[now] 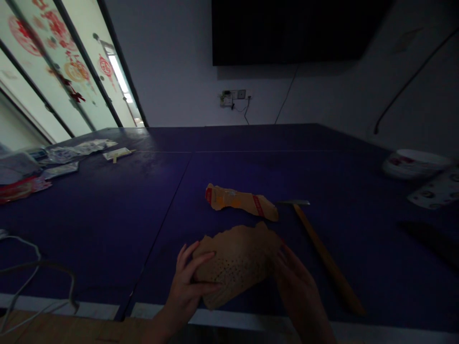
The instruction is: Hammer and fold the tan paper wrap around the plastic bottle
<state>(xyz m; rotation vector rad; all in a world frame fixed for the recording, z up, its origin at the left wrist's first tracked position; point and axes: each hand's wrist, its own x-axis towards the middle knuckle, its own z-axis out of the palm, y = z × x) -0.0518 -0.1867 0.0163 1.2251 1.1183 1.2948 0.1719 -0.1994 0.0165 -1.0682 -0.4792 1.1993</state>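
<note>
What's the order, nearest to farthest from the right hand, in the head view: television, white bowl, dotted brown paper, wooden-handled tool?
From the right hand:
1. Dotted brown paper: at its fingertips
2. Wooden-handled tool: just right of it
3. White bowl: farther right, farther back
4. Television: on the wall

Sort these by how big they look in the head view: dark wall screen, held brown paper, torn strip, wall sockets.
1. Dark wall screen
2. Held brown paper
3. Torn strip
4. Wall sockets
</note>
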